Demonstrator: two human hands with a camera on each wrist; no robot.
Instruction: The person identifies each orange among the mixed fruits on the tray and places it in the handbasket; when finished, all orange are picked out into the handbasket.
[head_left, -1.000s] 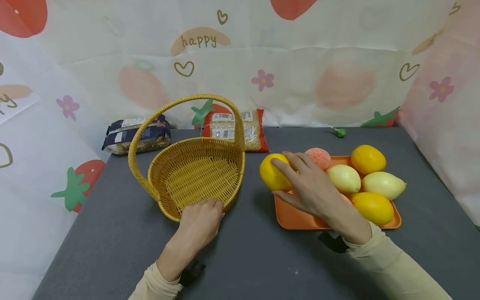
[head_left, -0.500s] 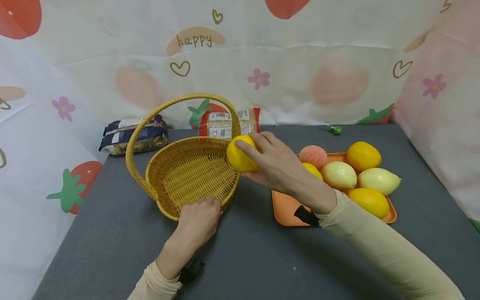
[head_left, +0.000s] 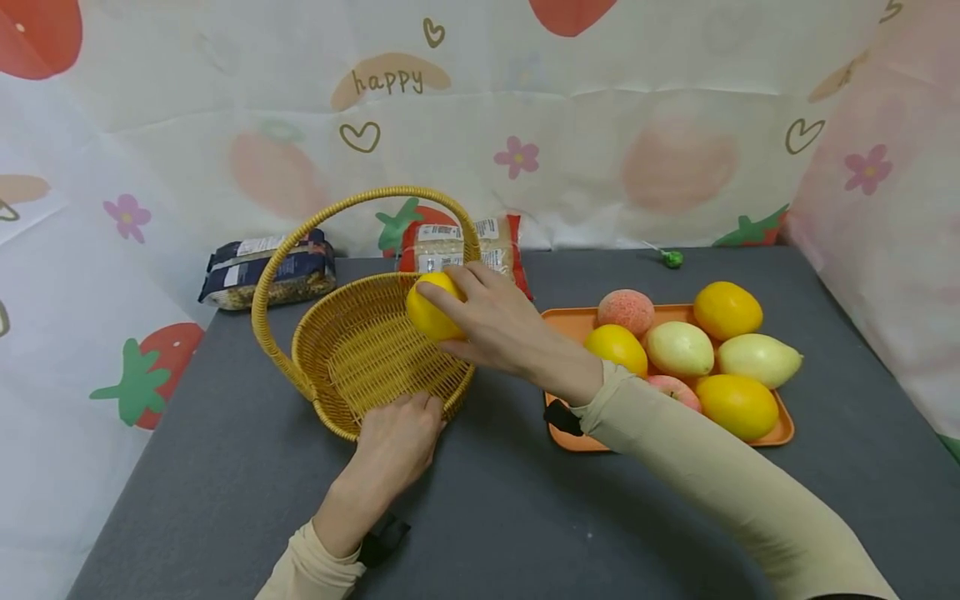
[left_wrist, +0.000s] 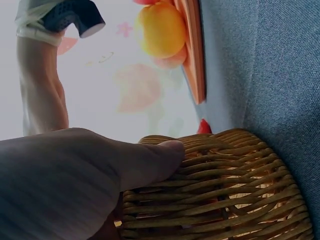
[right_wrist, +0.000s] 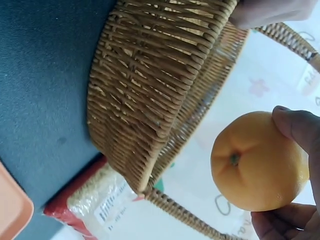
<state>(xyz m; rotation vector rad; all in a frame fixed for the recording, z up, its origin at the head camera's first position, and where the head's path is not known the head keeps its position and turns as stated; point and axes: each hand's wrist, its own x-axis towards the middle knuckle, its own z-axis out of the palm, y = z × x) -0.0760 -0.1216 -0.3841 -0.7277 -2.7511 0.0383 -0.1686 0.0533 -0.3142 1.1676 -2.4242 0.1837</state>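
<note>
R hand (head_left: pixel 489 323) grips 1 yellow fruit (head_left: pixel 429 308)

Fruit's up over R side of 1 wicker basket (head_left: pixel 360 346); L hand (head_left: pixel 401 432) pinches its near edge. 1 orange tray (head_left: pixel 566 323) w/ 7: 3 yellow ones (head_left: pixel 727 311), 2 pale-green ones (head_left: pixel 680 349), 2 pinkish ones (head_left: pixel 626 311). 2 bags (head_left: pixel 306 268) behind basket.

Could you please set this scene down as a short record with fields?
left hand: grips the near rim of the basket
right hand: holds a yellow fruit, apparently raised over the basket
basket: woven, arched handle up
orange tray: three yellow fruits, two pale green fruits, two pinkish fruits in view
rear of table: dark bag, red-edged bag
</note>
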